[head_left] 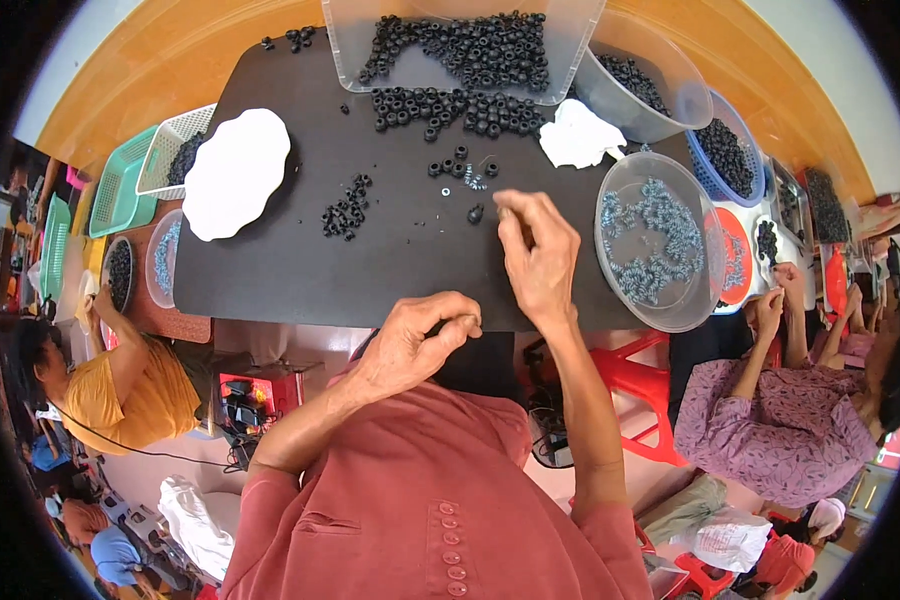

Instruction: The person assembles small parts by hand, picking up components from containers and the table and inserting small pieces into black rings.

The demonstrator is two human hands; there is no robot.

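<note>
My left hand point(425, 335) is at the near edge of the dark table point(300, 270), its thumb and fingers pressed together. Whatever it pinches is too small or hidden to name. Above the table, my right hand point(540, 255) has bent fingers drawn together, and I cannot make out anything in them. Just left of its fingertips lies a single round black piece point(475, 214). A little farther off are several black pieces with holes point(461, 169), a small metal ring point(446, 191) and a short row of shiny bluish metal pieces point(474, 178).
A clear bin point(340, 45) of black pieces stands at the far side, with more heaped before it. Small black parts point(346, 208) lie mid-table. A clear round bowl point(610, 270) of metal pieces is right, near a white cloth point(575, 135). A white scalloped plate point(238, 175) is left. People sit both sides.
</note>
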